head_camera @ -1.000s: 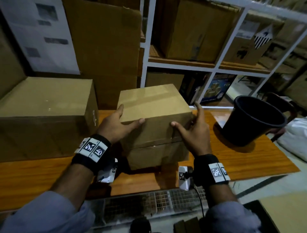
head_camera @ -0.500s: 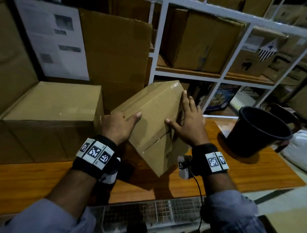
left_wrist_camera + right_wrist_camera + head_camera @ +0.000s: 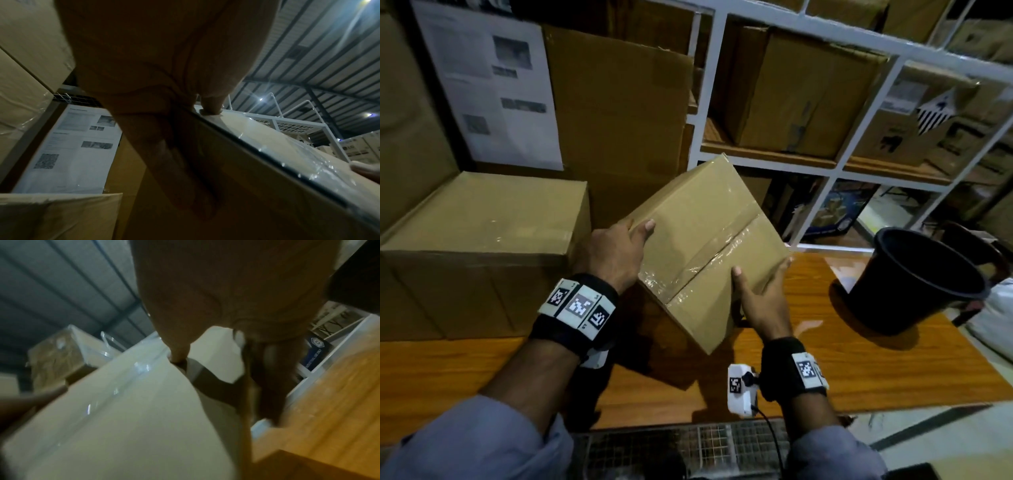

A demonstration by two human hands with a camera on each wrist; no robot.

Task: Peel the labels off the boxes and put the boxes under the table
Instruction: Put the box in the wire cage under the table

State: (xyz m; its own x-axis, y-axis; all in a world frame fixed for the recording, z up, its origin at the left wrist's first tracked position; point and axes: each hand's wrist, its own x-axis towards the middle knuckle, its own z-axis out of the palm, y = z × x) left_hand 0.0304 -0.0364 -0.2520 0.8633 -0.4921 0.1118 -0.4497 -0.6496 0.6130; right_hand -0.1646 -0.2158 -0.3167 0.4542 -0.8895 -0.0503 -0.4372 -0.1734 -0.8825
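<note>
Box [image 3: 705, 240] now tilted off the surface [image 3: 859, 359] — left hand [image 3: 613, 253] and right hand [image 3: 763, 298] clamp opposite edges; no label visible, likely being turned to search.

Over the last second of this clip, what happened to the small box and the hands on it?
The small cardboard box went from sitting flat on the wooden table to tipped up on a corner, its taped seam now facing up. The left hand still grips its left edge; the right hand slid from the far right edge down to the near right side. The large box and black bucket stayed put.

White shelving [image 3: 822, 171], corrugated ceiling [image 3: 329, 48]
</note>
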